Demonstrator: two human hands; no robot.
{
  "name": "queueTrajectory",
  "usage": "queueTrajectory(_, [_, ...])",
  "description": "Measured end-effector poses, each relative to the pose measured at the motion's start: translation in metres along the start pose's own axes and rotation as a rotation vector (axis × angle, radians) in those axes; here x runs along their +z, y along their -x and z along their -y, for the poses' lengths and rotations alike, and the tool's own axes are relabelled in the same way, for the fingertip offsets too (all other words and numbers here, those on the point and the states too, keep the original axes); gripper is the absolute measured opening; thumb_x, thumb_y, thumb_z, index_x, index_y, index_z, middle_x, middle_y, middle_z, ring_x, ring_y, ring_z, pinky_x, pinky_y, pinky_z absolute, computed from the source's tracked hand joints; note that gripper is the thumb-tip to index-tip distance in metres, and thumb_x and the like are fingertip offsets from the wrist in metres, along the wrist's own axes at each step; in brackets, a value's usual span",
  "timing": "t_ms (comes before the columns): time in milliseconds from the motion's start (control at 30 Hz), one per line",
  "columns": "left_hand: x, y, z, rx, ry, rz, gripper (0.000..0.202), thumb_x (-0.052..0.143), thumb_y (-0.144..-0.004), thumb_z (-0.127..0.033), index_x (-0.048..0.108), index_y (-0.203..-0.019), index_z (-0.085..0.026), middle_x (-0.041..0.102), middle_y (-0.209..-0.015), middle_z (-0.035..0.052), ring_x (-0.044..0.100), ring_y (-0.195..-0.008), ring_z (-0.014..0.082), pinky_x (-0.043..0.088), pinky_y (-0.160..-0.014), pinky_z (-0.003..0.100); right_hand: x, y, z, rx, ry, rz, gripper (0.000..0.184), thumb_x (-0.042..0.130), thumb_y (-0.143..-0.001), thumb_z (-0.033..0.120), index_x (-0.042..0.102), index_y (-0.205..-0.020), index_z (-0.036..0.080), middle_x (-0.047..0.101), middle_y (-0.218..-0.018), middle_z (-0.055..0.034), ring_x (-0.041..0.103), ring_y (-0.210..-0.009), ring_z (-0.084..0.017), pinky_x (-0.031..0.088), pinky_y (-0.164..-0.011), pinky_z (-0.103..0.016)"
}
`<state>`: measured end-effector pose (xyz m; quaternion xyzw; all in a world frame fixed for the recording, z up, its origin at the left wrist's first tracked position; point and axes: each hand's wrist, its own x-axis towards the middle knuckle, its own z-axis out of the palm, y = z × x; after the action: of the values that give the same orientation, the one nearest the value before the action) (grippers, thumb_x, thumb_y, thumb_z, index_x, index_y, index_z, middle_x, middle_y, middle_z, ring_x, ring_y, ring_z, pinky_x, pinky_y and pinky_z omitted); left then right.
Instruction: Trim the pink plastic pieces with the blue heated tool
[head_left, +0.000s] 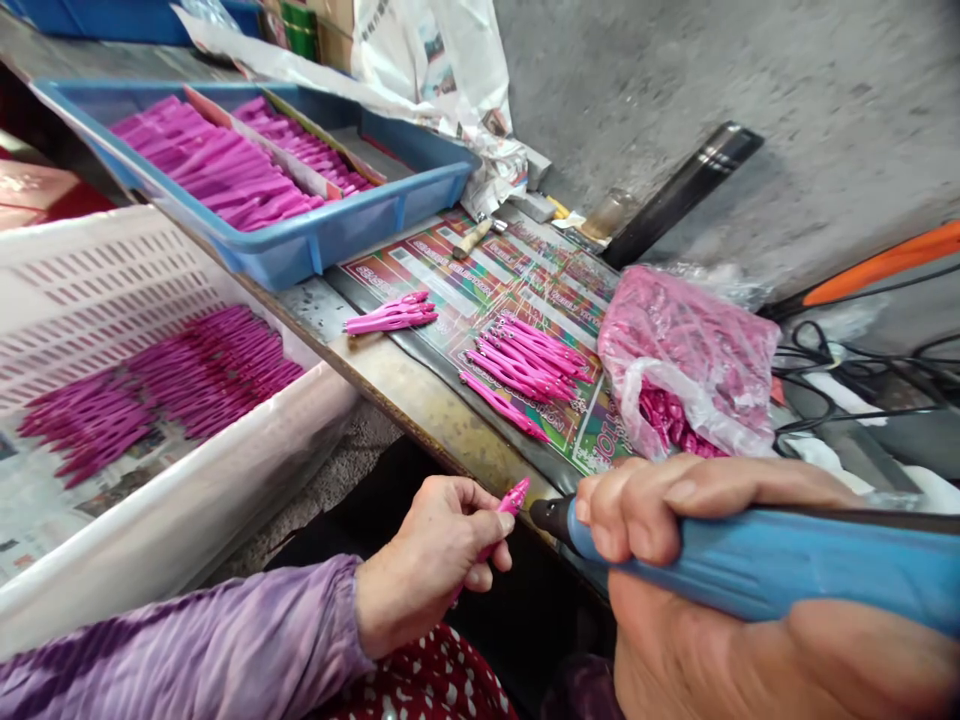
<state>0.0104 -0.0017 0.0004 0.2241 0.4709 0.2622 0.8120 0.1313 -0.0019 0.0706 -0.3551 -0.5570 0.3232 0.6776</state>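
My left hand [427, 555] is closed around a pink plastic piece [513, 497], whose tip pokes out toward the right. My right hand [697, 540] grips a blue electric screwdriver [787, 565]. Its black tip [547, 515] sits just beside the end of the pink piece, over the table's front edge. Just beyond both hands, a row of pink pieces [525, 365] lies on a colourful printed sheet [465, 270]. A small bundle of pink pieces [391, 314] lies further left on the same sheet.
A blue tray [315, 245] filled with pink pieces stands at the back left. A white slotted crate [187, 500] lined with newspaper holds more of them at the left. A plastic bag of pink parts [690, 360] lies right of the sheet, with black cables [840, 385] beyond it.
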Motion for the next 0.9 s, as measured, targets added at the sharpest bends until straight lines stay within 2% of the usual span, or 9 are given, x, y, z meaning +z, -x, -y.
queueTrajectory(167, [0.002, 0.002, -0.004, -0.017, -0.003, -0.006, 0.017, 0.061, -0.089, -0.014, 0.054, -0.074, -0.015, 0.057, -0.051, -0.0044, 0.036, -0.035, 0.0023, 0.018, -0.039, 0.018, 0.005, 0.006, 0.005, 0.059, 0.087, -0.139, 0.048, 0.062, -0.090, 0.067, 0.060, -0.079, 0.020, 0.052, -0.056, 0.0054, 0.050, -0.048, -0.011, 0.046, -0.053, -0.029])
queueTrajectory(233, [0.001, 0.002, -0.003, -0.019, -0.014, -0.008, 0.018, 0.061, -0.090, -0.014, 0.053, -0.074, -0.016, 0.057, -0.052, -0.0044, 0.035, -0.034, 0.0021, 0.016, -0.039, 0.018, 0.004, 0.007, 0.007, 0.059, 0.094, -0.148, 0.049, 0.061, -0.090, 0.068, 0.060, -0.078, 0.020, 0.051, -0.056, 0.0054, 0.049, -0.048, -0.011, 0.046, -0.054, -0.029])
queueTrajectory(333, [0.000, 0.000, -0.001, 0.003, -0.003, 0.004, 0.017, 0.061, -0.090, -0.014, 0.054, -0.075, -0.016, 0.058, -0.052, -0.0042, 0.036, -0.034, 0.0020, 0.016, -0.039, 0.018, 0.000, 0.007, 0.009, 0.030, 0.078, -0.075, 0.040, 0.068, -0.089, 0.060, 0.063, -0.081, 0.021, 0.055, -0.058, 0.0043, 0.052, -0.049, -0.013, 0.047, -0.055, -0.031])
queueTrajectory(500, [0.001, -0.001, -0.002, -0.008, 0.004, 0.002, 0.018, 0.061, -0.090, -0.012, 0.053, -0.073, -0.016, 0.057, -0.050, -0.0042, 0.033, -0.033, 0.0019, 0.016, -0.039, 0.019, 0.000, 0.010, 0.016, 0.090, 0.079, -0.017, 0.027, 0.069, -0.089, 0.050, 0.066, -0.090, 0.023, 0.060, -0.064, 0.0033, 0.056, -0.056, -0.016, 0.050, -0.062, -0.037])
queueTrajectory(667, [0.001, 0.000, -0.004, -0.013, -0.001, -0.004, 0.019, 0.061, -0.090, -0.013, 0.054, -0.073, -0.015, 0.057, -0.049, -0.0042, 0.033, -0.034, 0.0018, 0.017, -0.039, 0.018, -0.007, 0.007, 0.014, 0.080, 0.078, 0.002, 0.030, 0.068, -0.089, 0.053, 0.067, -0.093, 0.023, 0.060, -0.067, 0.0023, 0.057, -0.059, -0.017, 0.052, -0.066, -0.039])
queueTrajectory(733, [0.001, -0.001, -0.003, -0.015, -0.002, 0.002, 0.018, 0.061, -0.091, -0.014, 0.054, -0.074, -0.015, 0.057, -0.050, -0.0041, 0.034, -0.034, 0.0020, 0.017, -0.039, 0.018, -0.014, 0.006, 0.011, 0.058, 0.058, 0.051, 0.028, 0.066, -0.091, 0.051, 0.068, -0.099, 0.024, 0.063, -0.069, 0.0012, 0.058, -0.059, -0.018, 0.053, -0.068, -0.041])
queueTrajectory(800, [0.000, -0.002, -0.002, -0.010, 0.000, 0.007, 0.018, 0.061, -0.091, -0.014, 0.054, -0.075, -0.015, 0.057, -0.050, -0.0041, 0.034, -0.034, 0.0021, 0.018, -0.039, 0.018, -0.018, 0.005, 0.010, 0.107, 0.062, 0.182, 0.026, 0.068, -0.090, 0.049, 0.070, -0.099, 0.025, 0.065, -0.070, 0.0001, 0.062, -0.062, -0.021, 0.054, -0.067, -0.043])
queueTrajectory(833, [0.000, -0.003, -0.001, -0.006, -0.001, 0.009, 0.017, 0.061, -0.091, -0.014, 0.054, -0.075, -0.015, 0.057, -0.050, -0.0041, 0.034, -0.034, 0.0022, 0.018, -0.039, 0.018, -0.017, 0.006, 0.010, 0.116, 0.074, 0.114, 0.029, 0.067, -0.090, 0.053, 0.070, -0.097, 0.024, 0.063, -0.068, 0.0002, 0.061, -0.062, -0.020, 0.054, -0.067, -0.043])
queueTrajectory(900, [-0.001, -0.004, 0.001, 0.001, -0.006, 0.006, 0.017, 0.060, -0.090, -0.013, 0.055, -0.074, -0.015, 0.058, -0.050, -0.0038, 0.035, -0.034, 0.0024, 0.019, -0.039, 0.018, -0.010, 0.008, 0.012, 0.101, 0.105, -0.023, 0.025, 0.066, -0.091, 0.049, 0.067, -0.093, 0.024, 0.059, -0.065, 0.0020, 0.057, -0.058, -0.018, 0.053, -0.065, -0.041])
